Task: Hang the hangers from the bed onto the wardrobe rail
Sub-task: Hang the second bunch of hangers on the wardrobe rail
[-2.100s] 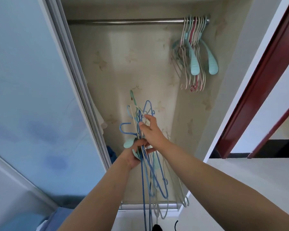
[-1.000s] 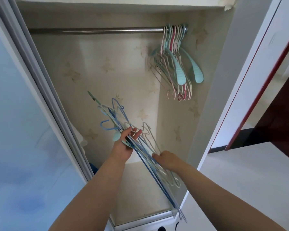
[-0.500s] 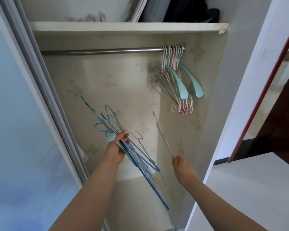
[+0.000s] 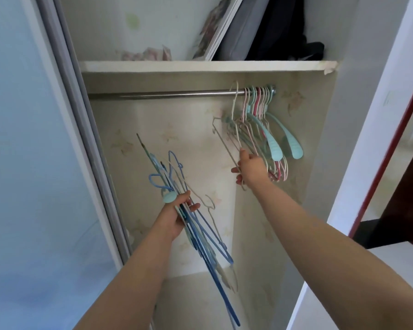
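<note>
Wardrobe [image 4: 284,234]: open, sliding door [image 4: 34,163] pushed left, shelf [image 4: 200,65] above.
Rail [image 4: 165,94]: runs under the shelf, a cluster of hung hangers [image 4: 270,129] crowded at its right end.
Left hand [image 4: 177,216]: fingers curled around a bundle of blue and pale hangers [image 4: 200,225], low and near.
Right hand [image 4: 249,169]: raised, fingers pinching a pale wire hanger [image 4: 227,144] whose hook sits over the rail, just left of the cluster.

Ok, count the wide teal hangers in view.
3 wide teal hangers. Two hang at the rail's right end; a third's rounded tip shows in the bundle the left hand holds. Others may be hidden.
</note>
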